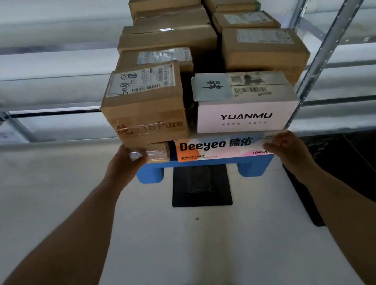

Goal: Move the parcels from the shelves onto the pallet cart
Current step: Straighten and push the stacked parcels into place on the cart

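A blue pallet cart (150,174) stands on the floor between metal shelves, stacked with several parcels. At the near end a brown "Pure" box (147,114) sits on a small taped brown box (158,152). Beside it a white "YUANMU" box (246,115) lies on an orange and white "Deeyeo" box (218,145). My left hand (126,161) grips the near left corner of the small taped box. My right hand (287,147) holds the near right end of the Deeyeo box.
Metal shelf racks (327,45) run along both sides, their levels looking bare. A black plate of the cart (200,186) lies under the blue pallet. Dark mats (362,167) cover the floor at the right. Pale floor stretches toward me.
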Tool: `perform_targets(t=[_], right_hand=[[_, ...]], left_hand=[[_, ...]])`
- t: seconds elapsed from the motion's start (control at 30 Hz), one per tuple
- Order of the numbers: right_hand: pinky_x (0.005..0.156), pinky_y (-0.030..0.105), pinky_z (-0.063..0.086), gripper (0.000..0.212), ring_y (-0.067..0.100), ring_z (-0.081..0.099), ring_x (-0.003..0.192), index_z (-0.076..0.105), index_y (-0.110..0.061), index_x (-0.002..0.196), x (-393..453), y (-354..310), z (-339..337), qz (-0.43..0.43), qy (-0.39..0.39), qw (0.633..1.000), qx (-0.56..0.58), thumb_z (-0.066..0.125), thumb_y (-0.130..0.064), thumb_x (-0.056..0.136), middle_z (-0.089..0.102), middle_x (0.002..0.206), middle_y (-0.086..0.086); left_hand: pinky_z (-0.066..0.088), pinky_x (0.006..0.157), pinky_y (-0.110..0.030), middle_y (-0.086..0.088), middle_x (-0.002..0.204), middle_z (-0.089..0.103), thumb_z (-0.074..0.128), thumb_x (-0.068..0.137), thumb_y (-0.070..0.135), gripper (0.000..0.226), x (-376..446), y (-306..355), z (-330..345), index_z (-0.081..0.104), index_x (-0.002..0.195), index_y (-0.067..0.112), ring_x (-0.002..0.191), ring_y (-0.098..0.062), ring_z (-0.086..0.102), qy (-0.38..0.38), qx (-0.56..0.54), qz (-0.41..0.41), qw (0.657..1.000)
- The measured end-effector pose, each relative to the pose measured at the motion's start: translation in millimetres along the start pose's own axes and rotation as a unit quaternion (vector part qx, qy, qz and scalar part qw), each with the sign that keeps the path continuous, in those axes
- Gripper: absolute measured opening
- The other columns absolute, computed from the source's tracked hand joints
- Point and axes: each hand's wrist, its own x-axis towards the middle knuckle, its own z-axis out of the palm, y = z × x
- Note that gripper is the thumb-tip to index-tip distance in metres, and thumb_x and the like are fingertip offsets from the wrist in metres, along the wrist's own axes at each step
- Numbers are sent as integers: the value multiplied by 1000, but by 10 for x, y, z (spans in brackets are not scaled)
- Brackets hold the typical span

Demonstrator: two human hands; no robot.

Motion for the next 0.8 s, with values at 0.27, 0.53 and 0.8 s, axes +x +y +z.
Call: perform_targets(t=[0.27,0.53,0.8], right_hand=[[64,17,43,34,17,59,93,54,-13,111,48,43,71,14,9,1000,12,71,-12,82,63,101,2],[76,29,49,33,20,60,97,56,-13,114,-9,-20,143,17,4,1000,13,69,-13,84,64,107,5],[89,31,48,55,28,56,113,44,-5,133,-69,-94,-19,73,-3,997,9,68,-5,83,58,123,11]], left_hand=[[42,82,-33,-4,120,60,65,83,29,50,116,-48,-33,46,128,19,101,-23,55,-42,22,-19,999],[44,96,-47,-5,127,58,60,87,32,51,33,56,-20,43,134,19,112,-26,54,-68,3,-15,998],[39,91,-41,-11,137,48,55,85,6,54,111,-141,-237,39,135,18,124,-30,46,-41,62,-29,997]])
